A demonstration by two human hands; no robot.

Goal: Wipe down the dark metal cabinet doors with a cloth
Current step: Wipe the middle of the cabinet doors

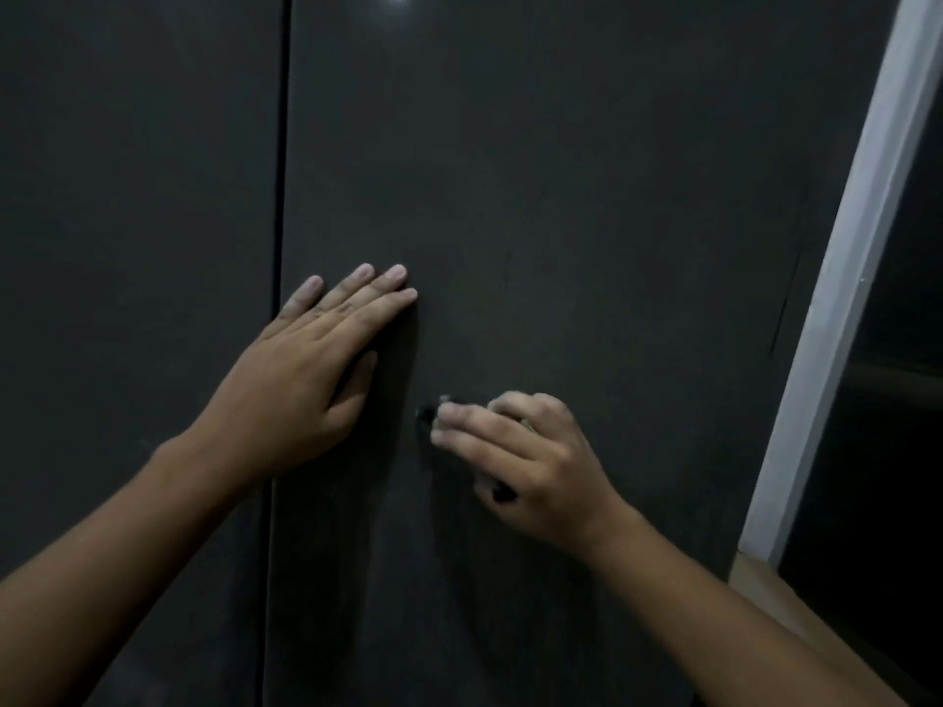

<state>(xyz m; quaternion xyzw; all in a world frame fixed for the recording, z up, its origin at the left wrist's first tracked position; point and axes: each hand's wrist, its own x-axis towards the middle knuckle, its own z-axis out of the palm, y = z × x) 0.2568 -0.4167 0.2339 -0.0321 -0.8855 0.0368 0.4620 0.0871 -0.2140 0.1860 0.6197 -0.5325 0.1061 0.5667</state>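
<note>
Dark metal cabinet doors (pixel 587 196), likely rigid and slick, stand shut. Just right of the door seam (pixel 282 196) the left hand (pixel 306 369) presses flat-fingered; farther right, the right hand (pixel 520 461) curls round a barely visible cloth (pixel 529 427), probably soft.

cabinet doors (pixel 561 196): dark, shut, seam (pixel 283 196) between | cloth (pixel 527 426): pale, mostly hidden

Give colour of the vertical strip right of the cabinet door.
White to pale grey strip, clearest in the head view.
</note>
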